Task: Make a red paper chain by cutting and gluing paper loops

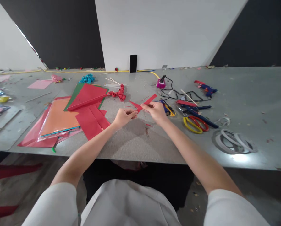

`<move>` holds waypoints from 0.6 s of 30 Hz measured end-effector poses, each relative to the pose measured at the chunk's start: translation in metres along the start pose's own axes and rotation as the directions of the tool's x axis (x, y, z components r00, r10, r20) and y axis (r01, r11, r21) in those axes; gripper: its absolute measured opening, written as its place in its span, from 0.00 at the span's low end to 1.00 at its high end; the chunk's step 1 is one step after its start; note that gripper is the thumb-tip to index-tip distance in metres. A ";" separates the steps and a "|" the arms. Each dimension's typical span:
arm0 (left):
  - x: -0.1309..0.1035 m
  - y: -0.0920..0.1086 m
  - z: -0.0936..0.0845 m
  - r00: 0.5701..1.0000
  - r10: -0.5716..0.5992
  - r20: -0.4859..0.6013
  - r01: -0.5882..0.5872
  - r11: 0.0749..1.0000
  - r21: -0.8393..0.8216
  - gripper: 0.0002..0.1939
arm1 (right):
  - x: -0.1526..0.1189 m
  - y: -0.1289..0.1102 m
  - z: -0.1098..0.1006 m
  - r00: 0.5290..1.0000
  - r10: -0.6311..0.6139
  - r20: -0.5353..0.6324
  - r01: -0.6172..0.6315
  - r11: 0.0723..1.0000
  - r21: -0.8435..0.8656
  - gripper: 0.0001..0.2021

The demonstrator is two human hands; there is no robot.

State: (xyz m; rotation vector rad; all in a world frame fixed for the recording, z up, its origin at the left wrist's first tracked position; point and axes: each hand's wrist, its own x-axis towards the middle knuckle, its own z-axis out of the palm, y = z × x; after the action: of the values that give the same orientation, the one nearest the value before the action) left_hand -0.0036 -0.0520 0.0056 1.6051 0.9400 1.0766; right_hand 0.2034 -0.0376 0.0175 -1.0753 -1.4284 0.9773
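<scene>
Both hands pinch one red paper strip [151, 99] just above the grey table. My left hand [124, 117] has its fingers closed at the strip's lower left end. Close beside it, my right hand [156, 112] grips the strip near its middle, and the free end slants up to the right. Thin red paper scraps [134, 104] lie behind the fingers. To the left are red paper sheets [91, 121], with a red curled paper chain [120, 93] behind them. Right of my right hand are scissors [195, 124] with yellow and red handles.
A phone [133, 63] leans on the back wall. Orange paper in plastic [60, 117] lies left. On the right are a blue glue gun [207, 88], a purple plug adapter [161, 83] with black cords, and white tape rings [234, 141] near the front edge.
</scene>
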 end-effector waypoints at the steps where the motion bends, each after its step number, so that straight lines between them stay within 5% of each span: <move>1: 0.000 0.000 0.000 1.000 0.009 -0.001 -0.009 1.000 0.006 0.19 | 0.004 0.000 -0.006 0.998 -0.011 -0.058 0.014 0.998 0.060 0.26; 6: -0.002 0.001 0.003 0.999 0.034 0.026 -0.035 0.999 0.013 0.19 | 0.016 0.002 -0.026 0.980 -0.013 -0.200 0.062 0.968 0.242 0.26; 13: -0.001 0.001 0.003 1.000 0.000 0.004 0.000 1.000 -0.003 0.19 | -0.002 0.004 0.003 0.998 0.017 0.058 -0.020 0.999 0.046 0.25; 18: -0.001 0.005 0.003 0.999 0.025 0.037 -0.025 1.000 0.014 0.18 | 0.004 0.009 -0.007 0.997 -0.007 -0.072 0.014 0.996 0.093 0.22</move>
State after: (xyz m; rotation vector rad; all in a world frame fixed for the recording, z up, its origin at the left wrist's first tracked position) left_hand -0.0011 -0.0550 0.0093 1.6472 0.9078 1.0563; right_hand 0.2114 -0.0312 0.0112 -1.0231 -1.3164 0.9785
